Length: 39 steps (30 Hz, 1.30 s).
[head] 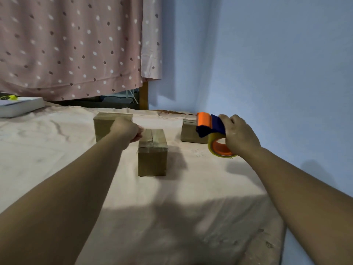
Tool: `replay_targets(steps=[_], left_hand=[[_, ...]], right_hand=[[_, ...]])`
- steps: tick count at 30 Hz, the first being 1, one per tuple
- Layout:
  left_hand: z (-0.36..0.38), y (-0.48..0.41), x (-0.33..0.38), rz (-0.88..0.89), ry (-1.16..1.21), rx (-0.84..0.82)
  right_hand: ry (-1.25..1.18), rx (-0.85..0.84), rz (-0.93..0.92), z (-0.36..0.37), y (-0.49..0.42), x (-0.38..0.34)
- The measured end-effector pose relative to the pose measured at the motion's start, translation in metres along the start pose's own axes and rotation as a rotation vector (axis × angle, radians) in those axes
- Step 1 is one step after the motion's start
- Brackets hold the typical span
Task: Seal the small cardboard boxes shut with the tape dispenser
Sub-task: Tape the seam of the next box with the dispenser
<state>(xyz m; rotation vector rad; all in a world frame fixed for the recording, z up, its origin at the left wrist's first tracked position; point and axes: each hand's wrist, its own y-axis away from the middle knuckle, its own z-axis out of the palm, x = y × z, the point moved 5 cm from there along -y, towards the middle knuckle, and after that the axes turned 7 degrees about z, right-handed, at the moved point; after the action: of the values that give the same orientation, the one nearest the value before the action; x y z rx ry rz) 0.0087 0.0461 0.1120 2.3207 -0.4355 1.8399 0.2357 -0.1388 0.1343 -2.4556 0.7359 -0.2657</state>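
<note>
Nearest the lens, two bare forearms: left forearm (pixel 76 188) slanting up from the lower left corner, right forearm (pixel 298 188) from the lower right edge, both reaching away over a bed (pixel 172 217). Under everything, a pale pinkish sheet (pixel 47 150), soft and creased, shadowed along the near part, rounded over the mattress corner (pixel 267 243) at lower right. Behind, a dusty-pink curtain (pixel 70 46) of thin cloth, dotted with white and brown spots, hanging in folds above the bed's far edge. To its right, a smooth matt blue wall (pixel 267 54). At far left on the sheet, a flat white rectangular box (pixel 19 108), with something yellow-green just behind, too cut off to name.

Three small cardboard boxes, brown, squarish, sharp-edged, all resting on the sheet:
- near box (pixel 152 161) in the middle, flaps closed, glossy clear tape along the top seam and across the upper front;
- far left box (pixel 102 125) just behind it, partly hidden by the left hand (pixel 127 131);
- far right box (pixel 188 134) well apart to the right, partly hidden behind the tape dispenser (pixel 210 124).

Left hand curled into a loose fist at the near box's far left top corner; impossible to tell whether touching it or pinching anything. Right hand (pixel 239 136) wrapped round the tape dispenser, held in the air above the sheet: orange plastic guard in front, dark blue body, clear yellowish tape roll (pixel 214 148) on an orange core underneath
</note>
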Motion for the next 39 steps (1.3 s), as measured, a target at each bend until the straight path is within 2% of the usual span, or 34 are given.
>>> replay_targets(steps=[4,9,15,18,21,23,26,29,32,36,39], left_hand=[[-0.008,0.000,0.005,0.006,-0.014,-0.027],[-0.012,-0.001,0.012,0.016,-0.055,0.030],[-0.022,-0.008,0.025,0.117,-0.374,0.053],[-0.021,-0.009,0.032,0.245,-0.340,0.061],[-0.026,-0.007,0.033,0.260,-0.240,0.141],[-0.022,-0.004,0.036,0.269,-0.213,0.132],[-0.013,0.003,0.040,0.322,-0.251,0.107],[0.000,0.008,0.050,0.421,-0.250,0.077],[0.022,0.026,0.067,0.576,-0.404,0.082],[0.060,0.062,0.081,0.820,-0.747,0.184],[0.090,0.083,0.074,0.960,-0.971,0.153]], right_hand=[[0.093,0.002,0.040,0.003,0.009,0.005],[0.249,0.051,-0.024,0.012,0.007,-0.003],[0.274,0.238,-0.150,0.015,0.008,-0.013],[0.260,0.229,-0.204,0.022,0.011,-0.022],[0.227,0.238,-0.175,0.029,0.015,-0.027],[0.224,0.186,-0.135,0.033,0.016,-0.029],[0.264,-0.002,-0.061,0.045,0.018,-0.030],[0.267,-0.011,0.000,0.048,0.020,-0.042],[0.248,-0.078,0.122,0.054,0.017,-0.053],[-0.134,-0.288,0.347,0.067,0.014,-0.051],[-0.376,-0.374,0.424,0.080,0.018,-0.044]])
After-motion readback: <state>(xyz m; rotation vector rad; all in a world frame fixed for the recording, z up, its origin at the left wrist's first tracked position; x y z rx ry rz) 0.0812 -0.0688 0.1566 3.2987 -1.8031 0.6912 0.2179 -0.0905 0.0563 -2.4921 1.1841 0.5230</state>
